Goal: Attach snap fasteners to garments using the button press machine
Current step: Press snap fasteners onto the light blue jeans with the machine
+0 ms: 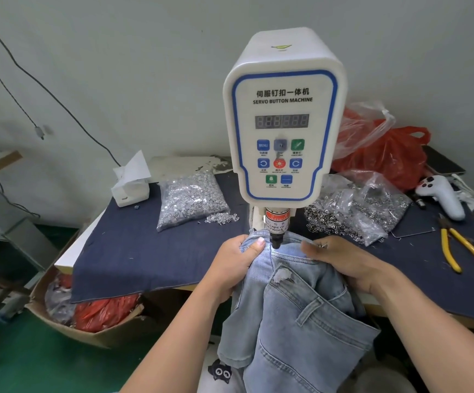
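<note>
both hands (234, 258) (343, 262) grip jeans (295, 307) under press (276, 239)

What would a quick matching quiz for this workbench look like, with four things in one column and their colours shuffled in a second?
Things:
1. pliers
2. jeans
3. plastic bag
4. tissue box

Colours:
A. white
B. yellow handles
C. light blue
D. red

Pairs: 1-B, 2-C, 3-D, 4-A
</note>
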A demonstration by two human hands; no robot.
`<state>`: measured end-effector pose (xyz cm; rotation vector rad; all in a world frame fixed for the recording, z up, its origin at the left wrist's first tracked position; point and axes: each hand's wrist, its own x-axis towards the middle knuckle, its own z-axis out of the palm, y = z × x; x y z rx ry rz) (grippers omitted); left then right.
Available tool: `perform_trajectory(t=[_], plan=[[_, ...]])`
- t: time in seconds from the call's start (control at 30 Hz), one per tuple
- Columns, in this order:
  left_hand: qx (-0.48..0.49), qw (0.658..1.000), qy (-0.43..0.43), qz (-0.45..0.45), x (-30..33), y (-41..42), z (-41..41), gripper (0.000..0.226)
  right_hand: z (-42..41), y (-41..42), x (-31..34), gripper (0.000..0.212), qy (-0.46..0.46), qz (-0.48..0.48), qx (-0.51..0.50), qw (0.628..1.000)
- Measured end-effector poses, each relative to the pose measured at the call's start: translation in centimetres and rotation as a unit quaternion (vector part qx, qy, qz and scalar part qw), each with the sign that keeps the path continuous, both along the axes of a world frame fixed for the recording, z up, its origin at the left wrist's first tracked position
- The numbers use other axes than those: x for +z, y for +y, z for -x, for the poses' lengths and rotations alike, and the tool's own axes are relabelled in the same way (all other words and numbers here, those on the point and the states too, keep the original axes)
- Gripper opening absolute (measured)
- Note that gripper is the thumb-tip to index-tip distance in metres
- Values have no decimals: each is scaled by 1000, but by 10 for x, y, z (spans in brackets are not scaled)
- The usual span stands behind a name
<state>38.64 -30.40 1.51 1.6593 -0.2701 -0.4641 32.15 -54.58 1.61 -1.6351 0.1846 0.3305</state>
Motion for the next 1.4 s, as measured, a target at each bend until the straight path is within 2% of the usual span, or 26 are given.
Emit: perform_trajectory(t=[0.17,0.3,0.47,0.6,0.7,0.8,0.87,1.1,1.2,1.4], plan=[[1,1000,1,4,0,0,0,28,-1,-1,-2,53,14,-2,18,1000],[1,1000,1,1,1,-1,0,31,-2,-1,-3,73,15,-2,-14,1000],[2,1000,3,1,0,-1,-1,33,-3,-1,-3,71,21,-13,-16,1000],[-1,1000,-4,1,0,-1,-1,36,-3,0,-2,52,25,-20,-14,999],[-7,1000,-3,2,-1,0,-1,34,-1,0,-1,49,27,-22,-23,999],[-7,1000,-2,3,-1,1,-2,30,0,2,1,27,29,-31,-30,999],[-10,1000,-3,6,-1,1,-2,29,0,2,2,20,31,-29,-31,999],[-15,1000,-1,13,-3,2,-3,29,2,4,5,17,31,-25,-28,999],[-14,1000,-2,10,-3,2,-3,28,2,2,2,31,29,-21,-30,999],[-9,1000,11,14,-3,2,-3,21,1,4,4,21,29,-26,-22,999]])
